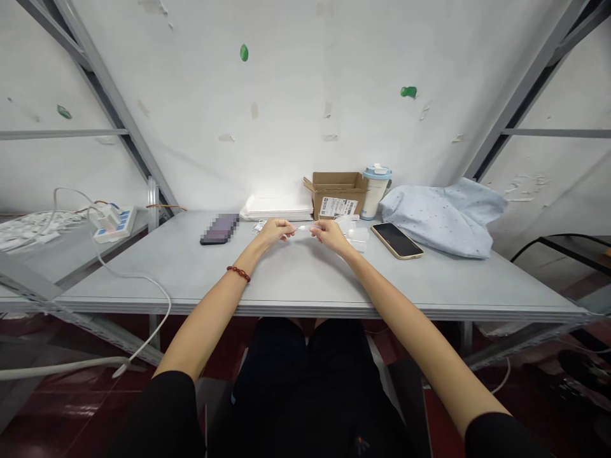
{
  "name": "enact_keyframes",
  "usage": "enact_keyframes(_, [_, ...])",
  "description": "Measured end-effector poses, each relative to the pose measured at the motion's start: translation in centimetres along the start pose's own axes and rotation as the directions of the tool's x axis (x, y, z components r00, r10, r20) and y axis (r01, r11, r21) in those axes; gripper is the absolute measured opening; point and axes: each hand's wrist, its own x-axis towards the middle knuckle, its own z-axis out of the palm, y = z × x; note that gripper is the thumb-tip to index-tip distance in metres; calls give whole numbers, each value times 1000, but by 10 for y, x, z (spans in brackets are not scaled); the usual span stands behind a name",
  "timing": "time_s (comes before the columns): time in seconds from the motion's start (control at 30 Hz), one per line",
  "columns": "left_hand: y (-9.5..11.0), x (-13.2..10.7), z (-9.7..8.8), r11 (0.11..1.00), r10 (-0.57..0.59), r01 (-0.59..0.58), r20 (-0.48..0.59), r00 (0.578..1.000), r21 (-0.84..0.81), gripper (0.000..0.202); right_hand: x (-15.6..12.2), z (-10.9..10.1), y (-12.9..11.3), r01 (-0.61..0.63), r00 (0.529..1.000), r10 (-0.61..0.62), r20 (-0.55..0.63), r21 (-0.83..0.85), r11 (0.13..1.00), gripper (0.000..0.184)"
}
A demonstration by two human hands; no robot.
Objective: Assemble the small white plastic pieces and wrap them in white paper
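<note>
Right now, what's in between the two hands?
In the head view, a small white thing is between the left hand and the right hand. It's too small to name.

A grey tabletop (305, 280) is seen. Along its back, a white stack (279, 208), open cardboard box (337, 189) and lidded cup (375, 196) are placed. Phone (397, 240) and speckled cloth (443, 216) are laid right.

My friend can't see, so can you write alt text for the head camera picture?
A person's left hand and right hand hold a small white item between them over a gray table. Behind stand a cardboard box and a lidded cup; a phone and spotted cloth lie to the right.
</note>
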Motion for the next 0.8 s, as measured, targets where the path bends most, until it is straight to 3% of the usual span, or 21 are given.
enact_keyframes(0.4, [-2, -1, 2, 999, -9, 9, 15, 1000, 34, 23, -3, -5, 1, 9, 999, -8, 44, -9, 1000, 16])
enact_keyframes(0.57, [-3, 0, -1, 990, -5, 1, 32, 999, 140, 23, -2, -1, 3, 46, 998, -41, 56, -93, 995, 20])
enact_keyframes(0.7, [1, 0, -10, 982, -13, 9, 23, 1000, 189, 22, 0, 4, 2, 91, 994, -79, 77, -154, 984, 21])
enact_keyframes(0.8, [4, 1, -24, 992, 18, -10, -63, 998, 129, 21, 1, 6, 2, 77, 996, -68, 54, -195, 978, 18])
